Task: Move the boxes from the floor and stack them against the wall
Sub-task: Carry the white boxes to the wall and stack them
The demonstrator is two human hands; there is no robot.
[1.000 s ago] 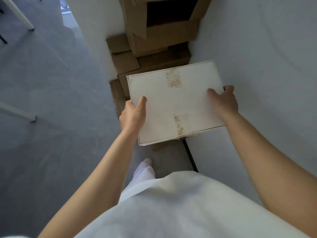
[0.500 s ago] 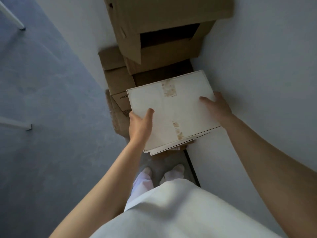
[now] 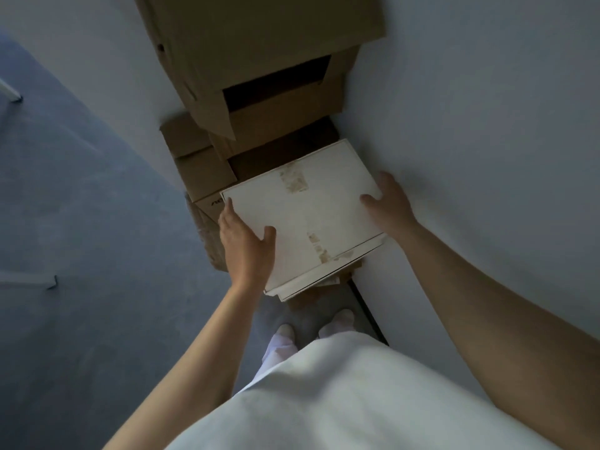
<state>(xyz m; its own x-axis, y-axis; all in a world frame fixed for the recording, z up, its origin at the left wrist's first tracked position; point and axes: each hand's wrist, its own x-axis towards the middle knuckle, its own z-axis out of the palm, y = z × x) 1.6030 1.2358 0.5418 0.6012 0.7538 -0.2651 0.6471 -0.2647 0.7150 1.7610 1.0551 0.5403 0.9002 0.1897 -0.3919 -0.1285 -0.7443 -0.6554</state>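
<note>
A flat white box (image 3: 308,216) with brown tape marks lies on top of another flat white box (image 3: 328,277), over a pile of brown cardboard by the wall. My left hand (image 3: 246,245) grips its left edge, thumb on the lid. My right hand (image 3: 388,204) holds its right edge, next to the white wall (image 3: 470,157). Behind it rises a stack of large brown cardboard boxes (image 3: 259,60), one with an open dark side.
Smaller brown boxes (image 3: 198,164) sit left of the pile. Blue-grey carpet (image 3: 81,254) spreads to the left, with white furniture legs (image 3: 48,280) on it. My white-socked feet (image 3: 311,326) stand just in front of the pile. A dark strip (image 3: 367,310) runs along the wall base.
The white box has gone down and forward onto the second white box by the wall. Both hands stay on its sides and I have leaned closer to the stack.
</note>
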